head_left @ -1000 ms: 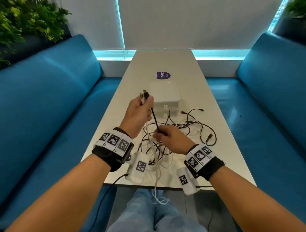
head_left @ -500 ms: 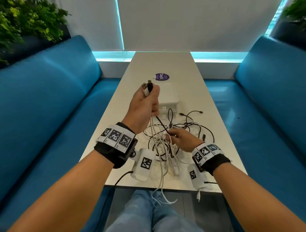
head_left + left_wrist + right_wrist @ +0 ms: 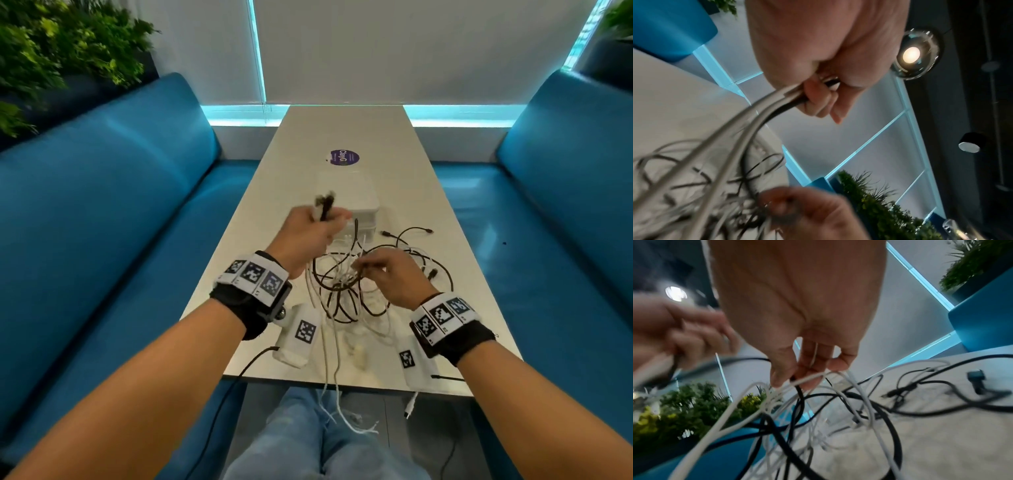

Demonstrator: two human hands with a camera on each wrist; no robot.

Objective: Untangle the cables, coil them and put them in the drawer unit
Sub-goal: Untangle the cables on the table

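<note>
Above the tabletop (image 3: 404,144), the left hand (image 3: 305,236) grips black and white cable ends in a fist, while the right hand (image 3: 394,277) pinches strands of the tangled cables (image 3: 346,291) lying before the white drawer unit (image 3: 349,195).

In the head view the left hand (image 3: 310,236) and the cable ends (image 3: 324,205) it grips are smeared by motion, so the plug types cannot be told. The drawer unit (image 3: 349,195) is half hidden behind that hand. White cables (image 3: 334,394) drop below the worktop (image 3: 349,130) edge, and in the left wrist view the right hand (image 3: 807,216) is a blur cut by the frame's bottom.
</note>
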